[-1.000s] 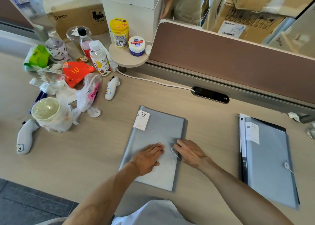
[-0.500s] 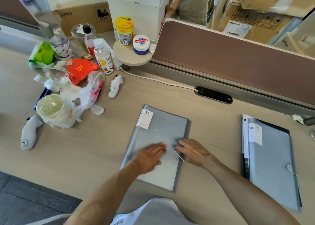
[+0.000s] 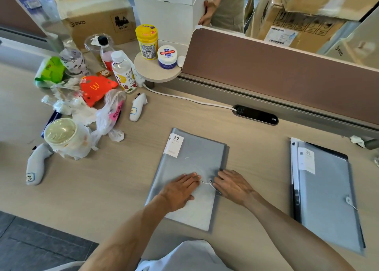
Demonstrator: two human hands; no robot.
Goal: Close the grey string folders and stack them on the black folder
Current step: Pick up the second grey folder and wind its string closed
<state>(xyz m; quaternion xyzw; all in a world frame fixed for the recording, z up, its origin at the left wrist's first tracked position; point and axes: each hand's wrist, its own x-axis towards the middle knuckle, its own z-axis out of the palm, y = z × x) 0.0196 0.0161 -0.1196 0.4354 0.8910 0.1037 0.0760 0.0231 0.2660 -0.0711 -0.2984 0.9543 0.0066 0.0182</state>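
Observation:
A closed grey string folder with a white "20 pockets" label lies flat on the desk in front of me. My left hand rests on its cover, fingertips pinching the thin string just left of the round button. My right hand lies flat on the folder's right edge, touching the string's other end. To the right, a second grey string folder, string fastened, lies on top of the black folder, of which only the left and far edges show.
Clutter fills the desk's left side: bottles, plastic bags, a lidded cup, white controllers. A white cable runs to a black socket below the brown partition. Another person stands behind it among cardboard boxes.
My hands have stayed on the centre folder. The left fingertips have closed in on the button and now hold the string. The view shifted slightly.

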